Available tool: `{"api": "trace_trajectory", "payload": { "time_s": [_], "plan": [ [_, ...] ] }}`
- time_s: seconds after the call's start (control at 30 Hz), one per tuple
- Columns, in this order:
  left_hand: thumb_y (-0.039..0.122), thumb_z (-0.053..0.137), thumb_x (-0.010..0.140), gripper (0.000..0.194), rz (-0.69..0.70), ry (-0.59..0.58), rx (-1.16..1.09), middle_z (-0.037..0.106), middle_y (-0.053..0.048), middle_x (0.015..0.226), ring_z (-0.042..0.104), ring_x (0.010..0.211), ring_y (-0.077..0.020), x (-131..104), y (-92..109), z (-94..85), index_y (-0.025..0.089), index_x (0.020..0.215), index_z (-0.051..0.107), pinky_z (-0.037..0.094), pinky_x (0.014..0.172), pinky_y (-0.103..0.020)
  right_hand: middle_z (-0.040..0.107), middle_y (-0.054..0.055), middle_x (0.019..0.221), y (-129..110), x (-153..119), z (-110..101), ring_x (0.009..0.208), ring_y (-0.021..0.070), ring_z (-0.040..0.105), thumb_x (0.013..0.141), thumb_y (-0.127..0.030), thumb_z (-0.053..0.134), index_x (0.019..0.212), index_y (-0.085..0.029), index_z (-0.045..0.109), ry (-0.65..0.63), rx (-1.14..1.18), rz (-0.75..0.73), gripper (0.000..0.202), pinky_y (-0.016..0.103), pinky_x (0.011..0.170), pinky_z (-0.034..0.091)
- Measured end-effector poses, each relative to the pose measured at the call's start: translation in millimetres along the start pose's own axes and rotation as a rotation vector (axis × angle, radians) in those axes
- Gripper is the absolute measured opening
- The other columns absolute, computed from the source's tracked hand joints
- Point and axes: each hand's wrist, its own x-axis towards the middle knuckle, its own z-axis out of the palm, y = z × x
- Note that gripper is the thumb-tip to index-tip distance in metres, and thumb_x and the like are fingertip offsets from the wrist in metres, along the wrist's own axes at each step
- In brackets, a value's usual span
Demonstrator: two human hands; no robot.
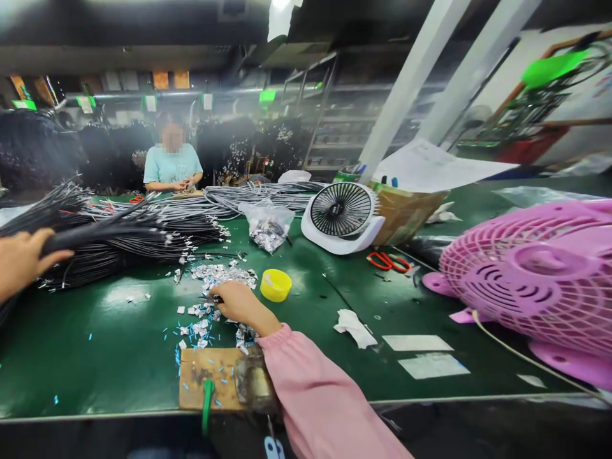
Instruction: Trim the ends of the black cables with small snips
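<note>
- Left hand (23, 258) clasps black cables (102, 233) at left, by a cable pile (108, 260).
- Right hand (240, 303) is among white scraps (224, 275); its grip I cannot tell.
- Work seems underway; amount left unclear.

Workshop or factory floor: black cable bundles (122, 245) on green workbench (119, 370), co-worker (168, 168) opposite, shelving (335, 135) behind.

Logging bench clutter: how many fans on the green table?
2. White fan: beside the carton, right of the picture's middle. Pink fan: at the right edge, partly out of frame. No others visible on the table.
</note>
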Motion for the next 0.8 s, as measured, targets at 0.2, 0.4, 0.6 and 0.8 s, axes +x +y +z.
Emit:
{"api": "trace_trajectory", "payload": {
  "time_s": [0.2, 0.4, 0.6, 0.8],
  "plan": [
    [0.074, 0.015, 0.082, 0.064, 0.066, -0.004, -0.259, 0.072, -0.004, 0.098, 0.069, 0.103, -0.0273, -93.9, 20.1, 104.1, 0.032, 0.096, 0.062, 0.048, 0.108, -0.046, 0.077, 0.014, 0.114, -9.1, -4.3, -7.9, 0.111, 0.0267, 0.07, 0.092, -0.01, 0.055, 0.114, -0.018, 0.076, -0.025, -0.02, -0.023, 0.031, 0.03, 0.083, 0.049],
    [0.069, 0.05, 0.083, 0.061, 0.129, -0.188, -0.368, 0.07, -0.011, 0.123, 0.061, 0.121, -0.0348, -73.8, 62.1, 152.1, 0.021, 0.117, 0.066, 0.048, 0.108, -0.055, 0.076, 0.015, 0.117, -16.5, -3.8, -9.4, 0.114, 0.0269, 0.07, 0.096, -0.012, 0.052, 0.117, -0.015, 0.075, -0.068, -0.053, -0.056, 0.031, 0.03, 0.085, 0.05],
    [0.041, 0.065, 0.095, 0.041, 0.169, -0.365, -0.425, 0.061, -0.01, 0.137, 0.062, 0.12, -0.0281, 9.6, 150.3, 190.5, 0.019, 0.13, 0.06, 0.052, 0.1, -0.053, 0.077, 0.013, 0.114, -14.8, -5.0, -13.3, 0.111, 0.0265, 0.071, 0.096, -0.012, 0.051, 0.116, -0.015, 0.074, -0.094, -0.098, -0.066, 0.031, 0.029, 0.082, 0.052],
    [0.041, 0.065, 0.095, 0.039, 0.133, -0.472, -0.488, 0.064, -0.009, 0.129, 0.066, 0.111, -0.0254, 51.6, 194.2, 199.3, 0.019, 0.127, 0.061, 0.056, 0.094, -0.049, 0.077, 0.013, 0.111, -11.6, -5.0, -15.6, 0.107, 0.0254, 0.072, 0.099, -0.017, 0.052, 0.114, -0.016, 0.074, -0.054, -0.091, -0.058, 0.027, 0.03, 0.082, 0.052]
  ]
}}
